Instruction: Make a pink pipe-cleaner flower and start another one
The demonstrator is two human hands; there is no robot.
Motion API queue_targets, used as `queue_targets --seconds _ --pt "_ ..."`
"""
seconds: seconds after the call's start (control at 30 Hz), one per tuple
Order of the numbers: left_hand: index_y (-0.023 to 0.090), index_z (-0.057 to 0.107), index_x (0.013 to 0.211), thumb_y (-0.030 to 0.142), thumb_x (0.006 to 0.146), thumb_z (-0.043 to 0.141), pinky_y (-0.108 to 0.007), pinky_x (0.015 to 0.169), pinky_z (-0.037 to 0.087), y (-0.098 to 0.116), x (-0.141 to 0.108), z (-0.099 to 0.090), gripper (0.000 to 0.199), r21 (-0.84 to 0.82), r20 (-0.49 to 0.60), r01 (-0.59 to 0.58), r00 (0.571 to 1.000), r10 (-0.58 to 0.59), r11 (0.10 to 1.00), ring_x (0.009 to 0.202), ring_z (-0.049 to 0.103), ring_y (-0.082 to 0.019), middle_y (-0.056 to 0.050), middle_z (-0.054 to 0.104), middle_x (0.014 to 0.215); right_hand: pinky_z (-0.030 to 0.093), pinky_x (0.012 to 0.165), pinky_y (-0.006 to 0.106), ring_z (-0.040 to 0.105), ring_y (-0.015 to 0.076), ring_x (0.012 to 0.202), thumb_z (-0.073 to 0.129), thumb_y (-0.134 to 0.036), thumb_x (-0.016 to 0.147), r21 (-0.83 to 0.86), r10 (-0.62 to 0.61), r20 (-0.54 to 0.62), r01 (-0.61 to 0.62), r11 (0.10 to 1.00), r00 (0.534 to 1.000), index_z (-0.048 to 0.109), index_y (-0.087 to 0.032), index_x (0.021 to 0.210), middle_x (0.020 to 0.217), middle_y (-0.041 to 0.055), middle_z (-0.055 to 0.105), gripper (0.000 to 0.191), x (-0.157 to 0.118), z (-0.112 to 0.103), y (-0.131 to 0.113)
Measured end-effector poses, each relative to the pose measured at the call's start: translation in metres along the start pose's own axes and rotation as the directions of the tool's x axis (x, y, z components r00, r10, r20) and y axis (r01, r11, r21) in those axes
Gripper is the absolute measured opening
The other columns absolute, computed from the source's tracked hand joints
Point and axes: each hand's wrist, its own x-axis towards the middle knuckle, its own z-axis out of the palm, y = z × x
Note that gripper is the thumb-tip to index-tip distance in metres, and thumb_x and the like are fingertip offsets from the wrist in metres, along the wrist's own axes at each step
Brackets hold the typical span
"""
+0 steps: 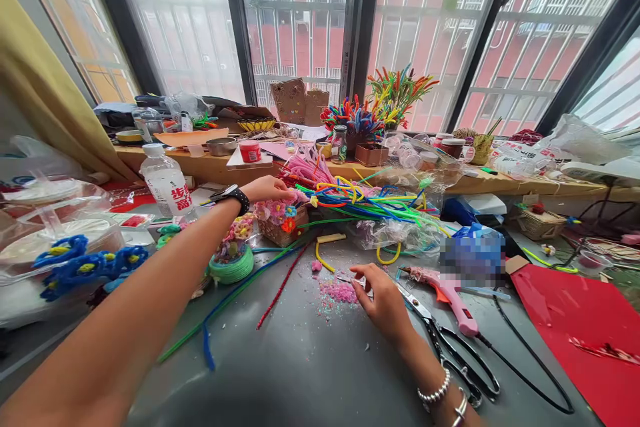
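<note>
My left hand (267,190) reaches forward to a small woven basket (284,232) filled with pink, orange and blue flowers. Its fingers are closed at the pink flowers (273,211); what lies between the fingertips is hidden. Low over the table, my right hand (380,293) is closed around a small metal tool, seemingly small scissors (345,279), mostly covered by the fingers. Beneath its tip lies a heap of pink fuzz clippings (339,291). A little pink ball (317,266) and a bent yellow pipe cleaner (323,259) lie beside the heap.
Large black-handled scissors (440,337) and a pink glue gun (453,297) with its cord lie to the right. Behind them is a pile of coloured pipe cleaners (380,197). A water bottle (165,180) stands left; red sheets (575,333) cover the right side.
</note>
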Motion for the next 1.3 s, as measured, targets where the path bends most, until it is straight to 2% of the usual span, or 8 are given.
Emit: queue_targets --seconds 0.2,0.4,0.53,0.63,0.8,0.97,1.1,1.3 --pt "0.015 0.061 0.065 0.059 0.056 0.05 -0.022 0.056 0.039 -0.006 0.005 -0.004 0.046 -0.035 0.046 0.019 0.999 -0.018 0.999 0.058 0.054 -0.014 -0.001 0.06 0.06 0.043 0.063 0.027 0.054 0.0154 0.066 0.044 -0.018 0.079 -0.008 0.001 0.006 0.0 1.0 1.0 0.054 -0.017 0.095 0.079 0.0045 0.057 0.019 -0.001 0.001 0.001" --pt "0.015 0.061 0.062 0.056 0.057 0.052 -0.023 0.055 0.041 -0.005 0.009 -0.002 0.041 0.018 -0.003 0.01 1.0 -0.01 1.0 0.057 0.056 -0.014 -0.002 0.062 0.058 0.043 0.064 0.027 0.053 0.0139 0.062 0.045 -0.019 0.079 -0.006 0.01 0.037 -0.01 1.0 0.999 0.054 -0.016 0.095 0.08 0.0044 0.057 0.019 0.0 0.001 0.001" --pt "0.015 0.062 0.068 0.049 0.069 0.043 -0.021 0.053 0.042 0.0 0.013 -0.003 0.039 0.151 -0.144 0.018 0.99 0.004 0.988 0.059 0.058 -0.013 -0.003 0.066 0.065 0.042 0.064 0.026 0.053 0.0147 0.068 0.044 -0.022 0.081 -0.007 -0.002 0.046 0.002 1.0 0.999 0.057 -0.016 0.08 0.078 0.0045 0.057 0.015 0.0 0.002 0.001" --pt "0.016 0.062 0.081 0.04 0.072 0.044 -0.021 0.061 0.044 0.006 0.02 -0.005 0.031 0.306 -0.296 0.06 0.955 0.035 0.95 0.069 0.06 -0.014 -0.003 0.067 0.077 0.041 0.064 0.025 0.053 0.0153 0.07 0.043 -0.025 0.082 -0.027 -0.027 0.036 0.028 0.999 0.999 0.056 -0.017 0.065 0.073 0.0045 0.056 0.023 -0.001 0.003 0.001" --pt "0.017 0.055 0.102 0.027 0.074 0.043 -0.027 0.075 0.043 0.017 0.042 -0.001 0.032 0.43 -0.369 0.121 0.928 0.052 0.894 0.09 0.056 -0.018 -0.005 0.063 0.098 0.041 0.062 0.024 0.051 0.0142 0.068 0.042 -0.023 0.082 -0.028 -0.063 0.034 0.063 0.998 0.997 0.054 -0.017 0.062 0.071 0.0043 0.055 0.024 -0.002 0.006 0.001" --pt "0.017 0.049 0.113 0.019 0.075 0.04 -0.034 0.084 0.038 0.027 0.063 0.012 0.039 0.577 -0.286 0.071 0.951 0.12 0.813 0.107 0.046 -0.023 -0.01 0.052 0.117 0.041 0.062 0.024 0.051 0.0141 0.069 0.042 -0.022 0.082 -0.029 -0.047 0.032 0.048 0.998 0.998 0.054 -0.017 0.063 0.073 0.0045 0.055 0.023 -0.002 0.005 0.001" --pt "0.018 0.051 0.111 0.012 0.072 0.043 -0.04 0.084 0.036 0.031 0.071 0.024 0.04 0.672 -0.157 0.007 0.979 0.133 0.74 0.107 0.045 -0.025 -0.011 0.056 0.112 0.041 0.063 0.024 0.051 0.0147 0.07 0.042 -0.023 0.082 -0.044 -0.043 0.028 0.044 0.998 0.999 0.055 -0.016 0.066 0.073 0.0048 0.055 0.022 -0.001 0.002 0.003" --pt "0.014 0.058 0.1 0.01 0.076 0.037 -0.041 0.083 0.034 0.031 0.071 0.03 0.032 0.753 -0.123 -0.012 0.979 0.16 0.658 0.106 0.044 -0.026 -0.014 0.057 0.109 0.041 0.062 0.024 0.051 0.0142 0.067 0.043 -0.021 0.081 -0.051 -0.053 0.008 0.054 0.997 0.999 0.055 -0.016 0.065 0.071 0.0044 0.055 0.021 -0.002 0.004 0.004"
